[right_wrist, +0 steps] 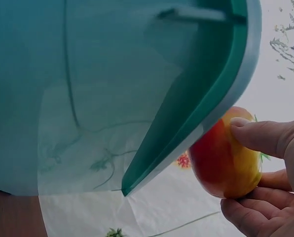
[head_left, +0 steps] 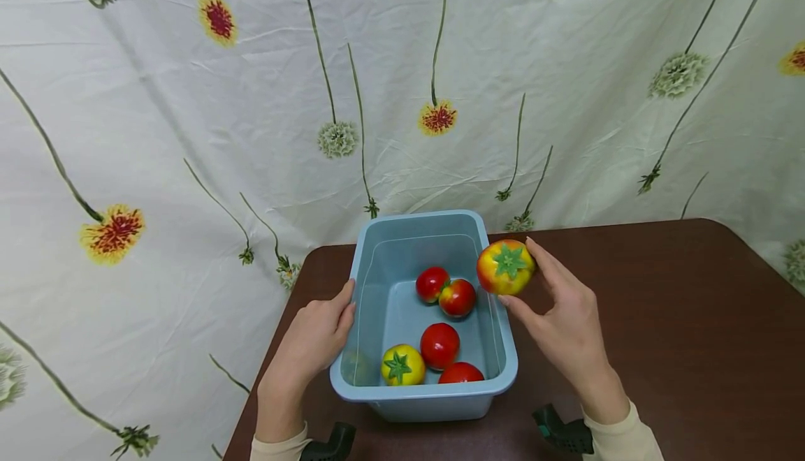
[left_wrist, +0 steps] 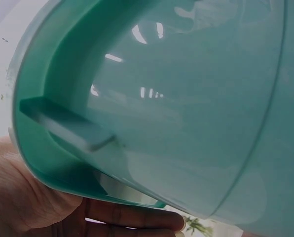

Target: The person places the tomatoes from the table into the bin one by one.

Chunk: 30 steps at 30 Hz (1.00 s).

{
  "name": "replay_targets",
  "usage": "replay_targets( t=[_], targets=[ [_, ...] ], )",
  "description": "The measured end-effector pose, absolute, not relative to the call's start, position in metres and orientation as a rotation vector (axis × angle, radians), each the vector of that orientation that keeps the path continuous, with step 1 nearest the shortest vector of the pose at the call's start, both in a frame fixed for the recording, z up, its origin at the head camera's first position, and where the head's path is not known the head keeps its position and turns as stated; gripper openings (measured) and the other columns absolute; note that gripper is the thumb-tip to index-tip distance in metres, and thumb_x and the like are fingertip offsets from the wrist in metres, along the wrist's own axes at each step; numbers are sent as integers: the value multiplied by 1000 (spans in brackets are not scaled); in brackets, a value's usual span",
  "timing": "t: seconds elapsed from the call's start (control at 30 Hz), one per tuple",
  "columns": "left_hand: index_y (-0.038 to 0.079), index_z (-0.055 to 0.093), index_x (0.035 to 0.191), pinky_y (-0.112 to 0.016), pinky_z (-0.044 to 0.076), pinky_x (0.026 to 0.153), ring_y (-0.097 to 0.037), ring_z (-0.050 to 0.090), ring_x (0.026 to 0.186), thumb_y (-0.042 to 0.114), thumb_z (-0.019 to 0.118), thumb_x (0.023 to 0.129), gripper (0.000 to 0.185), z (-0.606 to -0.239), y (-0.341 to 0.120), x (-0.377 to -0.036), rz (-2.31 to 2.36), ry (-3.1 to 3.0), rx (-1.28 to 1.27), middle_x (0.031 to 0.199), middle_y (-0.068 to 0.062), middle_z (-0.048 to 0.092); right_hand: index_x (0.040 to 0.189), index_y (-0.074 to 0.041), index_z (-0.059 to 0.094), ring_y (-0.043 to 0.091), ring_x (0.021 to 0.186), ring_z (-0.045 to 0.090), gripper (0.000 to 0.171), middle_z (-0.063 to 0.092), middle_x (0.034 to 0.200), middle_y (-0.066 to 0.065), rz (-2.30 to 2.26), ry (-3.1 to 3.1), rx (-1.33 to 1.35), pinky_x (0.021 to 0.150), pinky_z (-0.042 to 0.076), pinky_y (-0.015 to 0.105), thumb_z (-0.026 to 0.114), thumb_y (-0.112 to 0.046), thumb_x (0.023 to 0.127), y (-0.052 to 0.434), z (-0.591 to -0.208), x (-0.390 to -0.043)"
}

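Fingers, right: right hand point(head_left: 566, 321) has thumb and fingertips point(right_wrist: 253, 133) curled round a red-yellow tomato point(head_left: 505, 267), properly pinching it
Fingers, left: left hand point(head_left: 314, 339) lies pretty flat against the left wall of the tub, fingers point(left_wrist: 137, 215) straight along the rim, not curled round anything
Tomato spot: held up in the air just over the tub's right rim, green star-shaped top facing the head camera
Tub: pale blue plastic tub point(head_left: 371, 251) sitting on a dark brown table point(head_left: 679, 307), near its left end
Inside tub: four red tomatoes point(head_left: 439, 344) and one yellow tomato point(head_left: 402, 365), all on the bottom
Behind: wrinkly flower-print cloth point(head_left: 189, 133) hanging behind the table
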<state>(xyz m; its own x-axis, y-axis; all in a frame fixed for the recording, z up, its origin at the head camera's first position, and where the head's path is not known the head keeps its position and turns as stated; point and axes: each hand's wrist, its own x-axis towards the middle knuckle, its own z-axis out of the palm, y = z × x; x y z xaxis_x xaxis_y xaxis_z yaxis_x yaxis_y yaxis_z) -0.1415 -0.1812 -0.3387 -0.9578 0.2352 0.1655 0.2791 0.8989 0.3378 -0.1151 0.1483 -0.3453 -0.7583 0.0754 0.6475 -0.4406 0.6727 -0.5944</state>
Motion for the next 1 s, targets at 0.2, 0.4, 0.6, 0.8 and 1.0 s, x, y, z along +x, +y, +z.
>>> replay_targets(
  t=[0.2,0.4,0.6,0.8,1.0],
  targets=[
    [4,45,145,-28,46,58,-10,58,63,18,56,98,50,-339,-182,-141,-541,-2938,-406,83,-7,70,141,-5,50,32,120,60,85,57,139,15,999,-2233,325,85,52,42,89,-7,66,144,-344,-112],
    [4,45,145,-27,46,57,-10,58,62,18,56,98,51,-339,-182,-141,-550,-2939,-400,83,-7,70,141,-5,50,31,118,61,85,58,137,15,1004,-2245,381,84,54,43,89,-10,66,138,-344,-111],
    [5,45,145,-27,47,58,-10,58,62,18,56,98,51,-339,-182,-141,-556,-2940,-393,81,-6,69,141,-5,50,30,119,61,84,58,137,14,1039,-2279,429,87,53,41,89,-12,67,132,-345,-110],
    [5,45,145,-29,48,59,-10,60,64,19,55,98,50,-340,-182,-141,-548,-2939,-394,88,-9,72,140,-4,50,30,119,62,84,57,138,14,1053,-2298,447,88,53,41,89,-12,67,128,-347,-109],
    [6,45,145,-29,50,61,-11,63,67,19,56,98,50,-341,-182,-142,-546,-2931,-398,93,-9,73,142,-5,49,29,117,63,85,56,140,14,1051,-2291,459,88,52,40,89,-12,67,129,-347,-110]
  ],
)
